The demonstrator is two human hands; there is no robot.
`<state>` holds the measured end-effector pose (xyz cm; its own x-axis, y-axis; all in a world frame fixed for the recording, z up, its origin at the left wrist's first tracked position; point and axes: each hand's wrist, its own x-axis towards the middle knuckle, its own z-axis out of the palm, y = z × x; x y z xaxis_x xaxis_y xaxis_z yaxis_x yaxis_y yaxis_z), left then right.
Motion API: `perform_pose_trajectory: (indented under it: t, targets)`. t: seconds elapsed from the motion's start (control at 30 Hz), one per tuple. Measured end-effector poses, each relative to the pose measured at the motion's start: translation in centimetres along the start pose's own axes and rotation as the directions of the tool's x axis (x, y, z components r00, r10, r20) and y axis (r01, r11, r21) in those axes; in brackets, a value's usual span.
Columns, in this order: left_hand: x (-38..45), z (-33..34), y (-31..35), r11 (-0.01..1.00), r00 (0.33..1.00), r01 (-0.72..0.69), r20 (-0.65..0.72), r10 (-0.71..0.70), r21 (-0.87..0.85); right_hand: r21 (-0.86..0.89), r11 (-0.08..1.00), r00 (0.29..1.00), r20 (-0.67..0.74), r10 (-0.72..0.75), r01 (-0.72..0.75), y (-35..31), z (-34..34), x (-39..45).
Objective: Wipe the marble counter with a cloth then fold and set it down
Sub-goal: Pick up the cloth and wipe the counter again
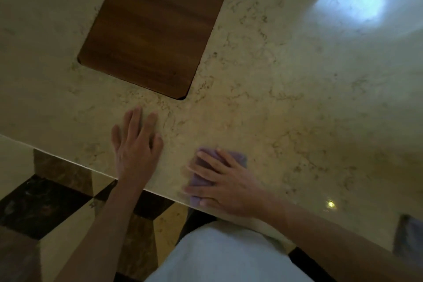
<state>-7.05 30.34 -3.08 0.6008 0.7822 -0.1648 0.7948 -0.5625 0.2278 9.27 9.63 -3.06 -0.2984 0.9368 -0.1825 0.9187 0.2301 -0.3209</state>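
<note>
A beige veined marble counter [297, 110] fills most of the view. Near its front edge lies a small purple cloth [238, 158], bunched under my right hand [224, 185]. That hand presses flat on the cloth with fingers spread, and purple fabric shows past the fingertips and below the palm. My left hand [135, 144] rests palm down on bare marble to the left of the cloth, fingers apart, holding nothing. The two hands are a short gap apart.
A dark wooden cutting board [153, 27] lies on the counter behind my left hand. A bright window reflection [352, 0] glares at the back right. The counter's front edge [75, 165] runs diagonally, with a patterned dark-and-tan floor [45, 208] below.
</note>
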Motion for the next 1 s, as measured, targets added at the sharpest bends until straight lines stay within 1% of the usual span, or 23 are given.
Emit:
perform_pose_trajectory:
  t: [0.03,0.07,0.13,0.2,0.27,0.3,0.33,0.37,0.43,0.5,0.53,0.57,0.6,0.63,0.67,0.7,0.73,0.8,0.83,0.87,0.9,0.93,1.0]
  targets:
    - [-0.2,0.0,0.8,0.997,0.998,0.06,-0.007,-0.061,-0.053,-0.033,0.999,0.999,-0.017,-0.035,0.034,1.6,0.0,-0.9]
    - [-0.5,0.1,1.9,0.987,0.992,0.118,-0.02,-0.121,-0.11,-0.081,0.997,0.999,-0.047,-0.009,0.005,4.1,-0.3,-1.1]
    - [-1.3,0.5,4.6,0.967,0.985,0.148,-0.053,-0.162,-0.206,-0.188,0.959,0.972,-0.146,0.185,-0.21,11.0,-2.0,-0.6]
    - [-2.6,1.2,7.1,0.965,0.99,0.057,-0.111,-0.088,-0.258,-0.205,0.847,0.869,-0.192,0.457,-0.49,18.0,-5.2,0.0]
    - [-4.1,2.4,9.3,0.959,0.99,-0.019,-0.141,-0.022,-0.281,-0.032,0.716,0.7,-0.248,0.67,-0.697,21.3,-7.6,1.2]
    - [-4.8,3.0,10.2,0.956,0.991,-0.026,-0.135,-0.015,-0.292,0.043,0.679,0.647,-0.262,0.716,-0.733,20.9,-8.0,2.0]
    - [-5.5,3.5,10.9,0.955,0.992,-0.021,-0.127,-0.018,-0.296,0.061,0.686,0.647,-0.278,0.71,-0.726,19.4,-7.6,2.6]
    - [-6.2,3.9,11.6,0.956,0.991,-0.008,-0.129,-0.032,-0.294,0.031,0.732,0.697,-0.28,0.66,-0.68,17.1,-6.5,2.7]
    - [-7.0,4.2,12.4,0.953,0.98,0.043,-0.173,-0.099,-0.301,0.014,0.875,0.85,-0.234,0.473,-0.483,10.5,-3.5,0.9]
    - [-6.8,4.4,13.0,0.947,0.96,0.115,-0.211,-0.184,-0.301,0.03,0.967,0.959,-0.129,0.253,-0.252,4.7,-0.6,-3.6]
    - [-6.6,4.4,13.3,0.955,0.961,0.152,-0.186,-0.203,-0.256,0.028,0.992,0.99,-0.071,0.122,-0.12,3.3,0.1,-6.0]
    - [-6.4,4.5,13.5,0.969,0.971,0.174,-0.134,-0.198,-0.173,0.009,1.0,0.999,-0.042,-0.007,0.008,3.8,0.5,-8.0]
    - [-6.3,4.7,13.7,0.98,0.98,0.179,-0.076,-0.186,-0.082,-0.029,0.996,0.995,-0.04,-0.09,0.088,5.6,0.2,-9.2]
    - [-6.1,5.0,13.8,0.983,0.983,0.18,-0.029,-0.181,-0.014,-0.094,0.992,0.993,-0.066,-0.096,0.089,8.6,-0.4,-9.6]
    - [-6.0,5.1,13.7,0.982,0.983,0.185,-0.002,-0.185,0.026,-0.154,0.988,0.991,-0.134,-0.016,-0.005,12.4,-1.2,-9.4]
    - [-5.9,5.2,13.7,0.98,0.981,0.194,0.006,-0.195,0.042,-0.162,0.971,0.969,-0.204,0.141,-0.176,16.7,-2.6,-8.7]
    - [-6.0,5.2,13.7,0.978,0.979,0.204,0.004,-0.205,0.047,-0.121,0.924,0.914,-0.24,0.328,-0.364,20.9,-4.5,-7.7]
    - [-6.0,5.0,13.7,0.976,0.977,0.213,0.002,-0.213,0.052,0.014,0.768,0.743,-0.246,0.623,-0.64,27.1,-7.8,-6.0]
    - [-5.9,5.0,13.8,0.975,0.977,0.215,0.002,-0.215,0.05,0.068,0.711,0.677,-0.25,0.692,-0.7,28.2,-8.7,-5.1]
    - [-5.9,5.0,13.8,0.975,0.977,0.215,0.0,-0.215,0.049,0.087,0.689,0.654,-0.249,0.715,-0.72,27.7,-8.9,-4.0]
    - [-5.8,5.0,13.8,0.976,0.977,0.214,0.0,-0.214,0.05,0.076,0.704,0.667,-0.261,0.698,-0.706,26.0,-8.4,-3.3]
    - [-5.8,5.0,13.7,0.975,0.977,0.214,0.001,-0.214,0.053,0.043,0.743,0.706,-0.281,0.65,-0.668,23.2,-7.3,-2.9]
    - [-5.8,5.1,13.7,0.975,0.976,0.216,-0.002,-0.216,0.052,-0.01,0.869,0.841,-0.257,0.476,-0.494,15.1,-4.1,-3.9]
